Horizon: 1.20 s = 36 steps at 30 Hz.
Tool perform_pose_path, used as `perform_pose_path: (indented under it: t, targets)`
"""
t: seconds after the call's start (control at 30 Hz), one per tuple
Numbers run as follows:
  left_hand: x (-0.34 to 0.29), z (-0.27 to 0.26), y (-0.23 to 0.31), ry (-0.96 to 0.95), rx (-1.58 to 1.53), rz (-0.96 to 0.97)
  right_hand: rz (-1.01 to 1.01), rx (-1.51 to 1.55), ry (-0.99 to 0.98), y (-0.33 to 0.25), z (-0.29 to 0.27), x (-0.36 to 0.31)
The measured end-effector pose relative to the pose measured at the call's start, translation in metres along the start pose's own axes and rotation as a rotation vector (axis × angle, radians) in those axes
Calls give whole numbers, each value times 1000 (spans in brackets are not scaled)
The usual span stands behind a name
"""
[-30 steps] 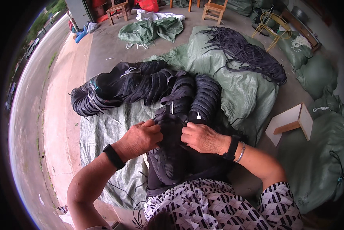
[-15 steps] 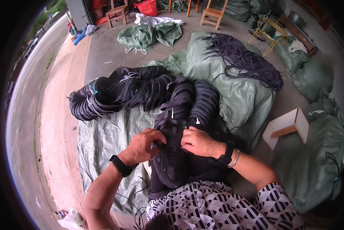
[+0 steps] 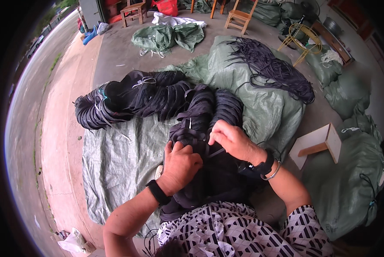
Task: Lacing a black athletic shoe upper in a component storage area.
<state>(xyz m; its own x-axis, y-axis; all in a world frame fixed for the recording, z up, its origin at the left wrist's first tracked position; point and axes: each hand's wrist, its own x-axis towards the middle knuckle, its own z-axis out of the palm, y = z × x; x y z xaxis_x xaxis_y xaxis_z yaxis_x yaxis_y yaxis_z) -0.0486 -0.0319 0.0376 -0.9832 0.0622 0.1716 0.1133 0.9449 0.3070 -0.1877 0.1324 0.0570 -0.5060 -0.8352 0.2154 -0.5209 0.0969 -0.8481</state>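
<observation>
A black shoe upper (image 3: 184,137) lies across my lap, its tongue and eyelet part toward the stacks. My left hand (image 3: 181,165) is closed over it, fingers bent onto the dark fabric. To the right and slightly higher, my right hand (image 3: 235,142) is pinched, apparently on a dark shoelace whose strand is hard to make out against the upper. Just beyond my hands stand two stacks of nested black uppers, a left stack (image 3: 201,105) and a right stack (image 3: 227,106). A longer row of black uppers (image 3: 157,98) stretches off to the left, some tied with pale laces.
A heap of dark laces (image 3: 272,70) lies on a green woven sheet (image 3: 269,115) at the far right. A white-topped wooden piece (image 3: 318,145) and full green sacks (image 3: 342,188) stand on the right. Farther back are a wooden chair (image 3: 241,18) and a yellow round-topped stool frame (image 3: 305,38).
My left hand has moved right and turned over the upper, back of the hand up. My right hand has lifted a little away to the right.
</observation>
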Motion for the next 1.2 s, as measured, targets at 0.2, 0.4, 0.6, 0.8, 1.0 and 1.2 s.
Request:
perform_pose_path:
  t: [0.2, 0.4, 0.6, 0.8, 1.0, 1.2]
  targets:
    - [0, -8, 6, -353, -107, -56, 548, -66, -566, -18, 9, 3]
    - [3, 2, 25, -138, -34, -175, 37, 1124, 42, -90, -93, 33]
    - [-3, -18, -7, 8, -299, -52, -351, 1023, 157, -123, -176, -8]
    - [-16, -35, -57, 32, -124, 282, -16, -804, 287, -43, -97, -17]
    - [-18, -30, -63, 9, -135, 232, 75, 51, -243, -16, 29, 5]
    - [-28, -34, -64, 49, -294, 186, 641, 166, -503, -2, 31, 23]
